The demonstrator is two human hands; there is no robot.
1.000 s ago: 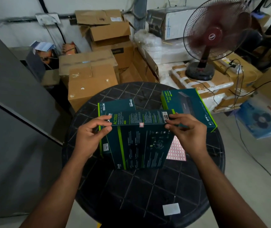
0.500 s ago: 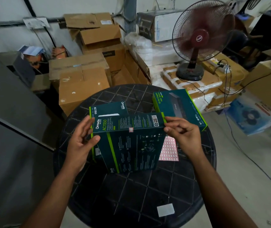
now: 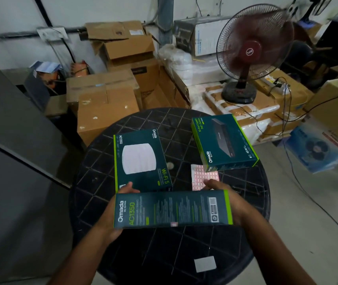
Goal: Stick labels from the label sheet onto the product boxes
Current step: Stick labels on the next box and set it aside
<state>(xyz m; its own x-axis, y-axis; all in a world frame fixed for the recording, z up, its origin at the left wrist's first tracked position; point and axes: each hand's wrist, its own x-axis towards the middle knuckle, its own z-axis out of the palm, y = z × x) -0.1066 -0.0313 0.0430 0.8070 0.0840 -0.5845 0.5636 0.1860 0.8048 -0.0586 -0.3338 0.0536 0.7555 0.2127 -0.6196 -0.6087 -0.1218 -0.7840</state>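
- A round black table (image 3: pixel 244 204) with a grid-patterned top takes up the middle of the view; a small pale square patch (image 3: pixel 205 263) lies on it near the person.
- Behind the table stand stacked brown cardboard cartons (image 3: pixel 106 108), white wrapped bundles (image 3: pixel 244 112) and a maroon pedestal fan (image 3: pixel 253 52) with cables trailing off to the right.
- A grey metal cabinet (image 3: pixel 10 153) fills the left side, and a blue fan carton (image 3: pixel 318 149) lies on the floor at right.
- The held box (image 3: pixel 172 208) is dark teal with lime-green edge stripes; its long narrow side faces up, printed "Omada AC1350". One small pink label (image 3: pixel 174 224) sits at the near edge of that face.
- The left hand (image 3: pixel 110 214) grips the box's left end, thumb over the far edge; the right hand (image 3: pixel 233 204) grips the right end, fingers curled behind it. The box hangs level above the near half of the table.
- The held box hides the near edge of the flat AC1350 box (image 3: pixel 141 159), which lies face up at table centre showing a white disc device.
- The label sheet (image 3: pixel 203 177), a grid of pink-bordered stickers, lies on the table just beyond the right hand; its far corner is tucked under the switch box (image 3: pixel 223 140).
- Count: three teal product boxes, one label sheet, one stuck label visible, two hands.
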